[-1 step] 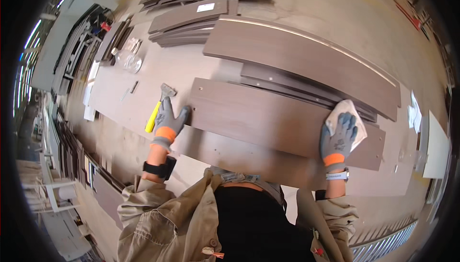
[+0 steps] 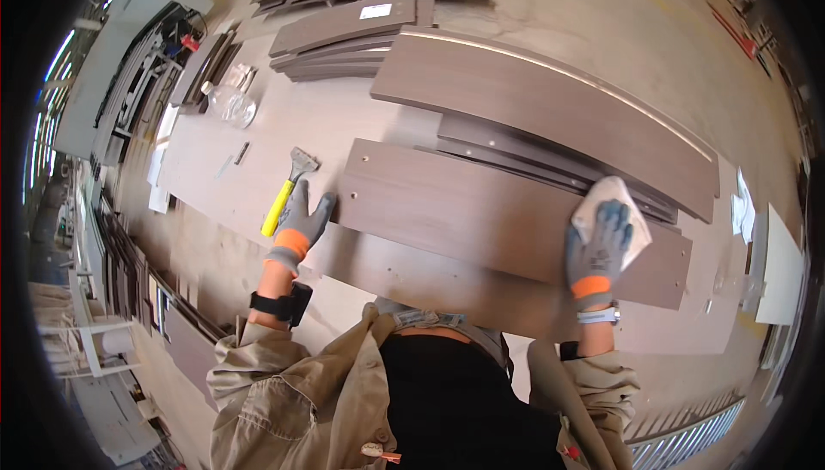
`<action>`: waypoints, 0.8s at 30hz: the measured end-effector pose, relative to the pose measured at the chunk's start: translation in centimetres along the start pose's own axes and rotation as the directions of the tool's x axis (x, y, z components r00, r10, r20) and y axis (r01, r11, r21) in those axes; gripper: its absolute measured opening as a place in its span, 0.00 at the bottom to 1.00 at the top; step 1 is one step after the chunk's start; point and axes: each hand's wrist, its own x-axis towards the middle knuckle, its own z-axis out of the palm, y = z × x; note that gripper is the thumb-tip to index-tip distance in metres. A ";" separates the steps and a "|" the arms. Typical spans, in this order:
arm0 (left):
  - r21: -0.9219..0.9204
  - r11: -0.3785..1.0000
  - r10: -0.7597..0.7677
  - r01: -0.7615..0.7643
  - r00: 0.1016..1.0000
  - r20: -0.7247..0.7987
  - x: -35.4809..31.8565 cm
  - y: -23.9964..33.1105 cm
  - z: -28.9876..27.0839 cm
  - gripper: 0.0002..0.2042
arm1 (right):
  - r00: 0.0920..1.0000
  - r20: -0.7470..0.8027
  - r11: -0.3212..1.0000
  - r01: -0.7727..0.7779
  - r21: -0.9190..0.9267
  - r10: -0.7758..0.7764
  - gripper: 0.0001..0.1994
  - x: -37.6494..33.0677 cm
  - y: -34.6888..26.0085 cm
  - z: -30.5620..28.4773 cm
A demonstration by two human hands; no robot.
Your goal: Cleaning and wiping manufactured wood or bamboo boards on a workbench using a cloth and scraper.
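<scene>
A long brown board [image 2: 455, 199] with small holes near its ends lies in front of me. My right hand [image 2: 599, 247], in a grey glove with an orange cuff, presses a whitish cloth [image 2: 634, 234] onto the board's right part. The fingers lie stretched over the cloth. At the board's left end is my left hand [image 2: 307, 216], gloved the same way, thumb apart from the fingers and close to the board's edge. Beside it rests a scraper [image 2: 278, 205] with a yellow handle and a wide metal head. The left palm is turned away from view.
Another long board [image 2: 533, 100] lies farther back, over darker panels [image 2: 507, 152]. Stacked boards [image 2: 344, 30] stand behind, one bearing a white label. A clear plastic bottle [image 2: 230, 105] is on the pale table [image 2: 193, 156] at left. White crumpled material [image 2: 742, 204] lies at the right edge.
My right hand and the cloth have slid slightly left along the board. My left hand has shifted a little toward me. The whole view has moved slightly.
</scene>
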 end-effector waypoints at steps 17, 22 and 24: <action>-0.979 0.186 0.554 0.085 0.813 0.176 1.3 -2.0 2.2 0.23 | 0.729 -0.050 0.658 0.643 0.391 -0.683 0.34 -2.0 -26.7 -3.7; -0.484 -0.160 0.739 0.861 0.429 0.519 3.4 -0.9 0.0 0.32 | 0.930 0.127 0.936 0.330 0.120 -0.344 0.34 -2.3 -19.6 -5.5; -0.351 -0.160 0.731 0.923 0.350 0.586 3.5 -0.9 -0.2 0.32 | 0.969 0.072 0.962 0.225 0.155 -0.238 0.33 -2.8 -21.1 -5.5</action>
